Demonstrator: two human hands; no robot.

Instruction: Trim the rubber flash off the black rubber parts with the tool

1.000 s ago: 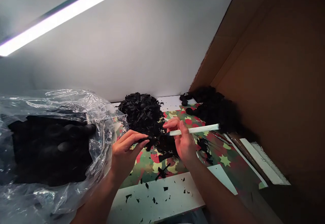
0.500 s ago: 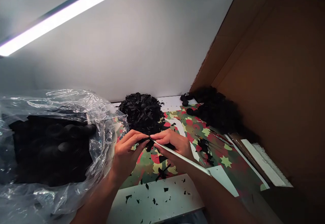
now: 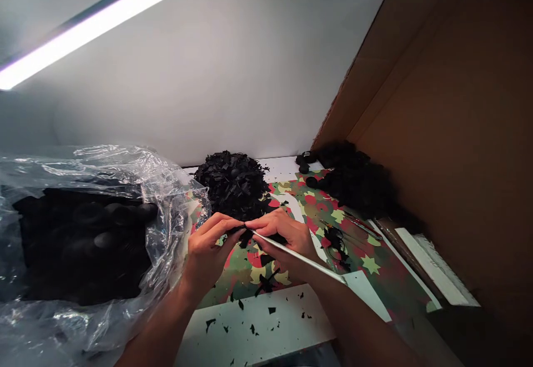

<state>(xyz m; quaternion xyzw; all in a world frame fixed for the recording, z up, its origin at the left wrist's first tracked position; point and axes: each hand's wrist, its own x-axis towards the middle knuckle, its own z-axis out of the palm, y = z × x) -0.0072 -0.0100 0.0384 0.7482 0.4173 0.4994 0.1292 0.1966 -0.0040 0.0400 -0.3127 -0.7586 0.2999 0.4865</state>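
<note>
My left hand (image 3: 208, 250) pinches a small black piece (image 3: 242, 235) between thumb and fingertips, above a camouflage-patterned mat (image 3: 366, 264). My right hand (image 3: 283, 239) meets it fingertip to fingertip and grips a thin white stick-like tool (image 3: 303, 257), whose tip touches the black piece and whose far end points toward my right forearm. A heap of black scraps (image 3: 233, 182) lies just behind both hands. A second dark pile (image 3: 358, 181) sits at the back right against the cardboard.
A clear plastic bag (image 3: 83, 234) holding black round parts fills the left side. Scissors (image 3: 337, 242) lie on the mat to the right. A white board (image 3: 266, 322) strewn with black bits is near me. A cardboard wall (image 3: 449, 122) closes the right side.
My right hand turned the white tool from pointing right to pointing back toward me, and came down to meet my left hand at the black piece. In the last half second little moved.
</note>
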